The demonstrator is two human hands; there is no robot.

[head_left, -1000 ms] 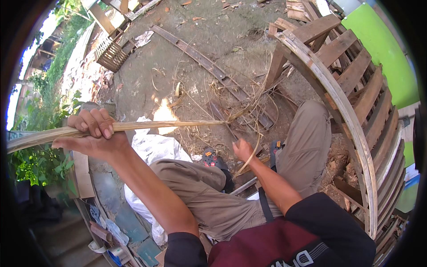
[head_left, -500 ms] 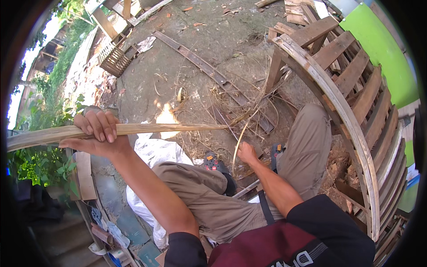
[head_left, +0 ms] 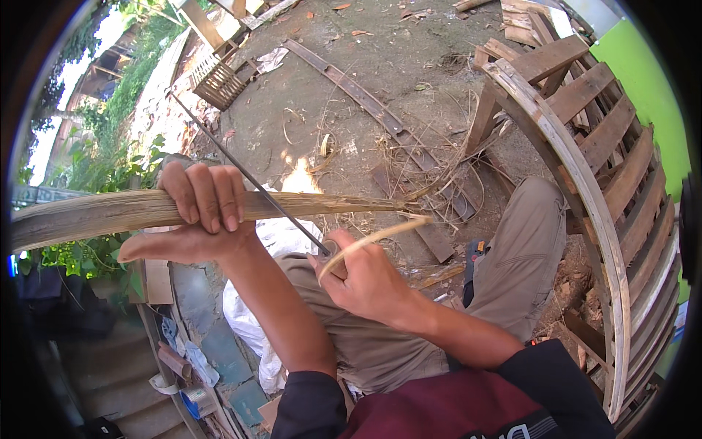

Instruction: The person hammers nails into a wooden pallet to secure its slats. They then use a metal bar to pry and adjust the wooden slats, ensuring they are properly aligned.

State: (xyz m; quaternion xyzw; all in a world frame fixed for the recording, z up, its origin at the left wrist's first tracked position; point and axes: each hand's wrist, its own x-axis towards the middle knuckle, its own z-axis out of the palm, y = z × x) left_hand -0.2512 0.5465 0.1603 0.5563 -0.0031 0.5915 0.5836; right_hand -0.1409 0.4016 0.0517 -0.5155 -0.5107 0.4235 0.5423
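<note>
My left hand (head_left: 203, 208) grips a long pale fibrous wooden stalk (head_left: 88, 216), its fingers folded over the top and its thumb stretched out below. The stalk runs across from the left edge and narrows to a frayed right end above my lap. My right hand (head_left: 362, 282) is closed around the near end of a long thin dark blade (head_left: 227, 154). That blade slants up and left, crossing the stalk beside my left fingers. A pale curved strip (head_left: 380, 234) arcs across my right hand; whether the fingers pinch it is unclear.
Brown wooden slats on a curved frame (head_left: 585, 161) stand at the right. Long rusty metal bars (head_left: 351, 88) and tangled shavings (head_left: 453, 172) lie on the ground ahead. A slatted crate (head_left: 219, 80) sits at the far left; a white sack (head_left: 248, 304) lies beside my left leg.
My right hand has moved left and up toward the stalk, swinging the blade round to point up and left. The curved strip has come along with it. The left hand still holds the stalk.
</note>
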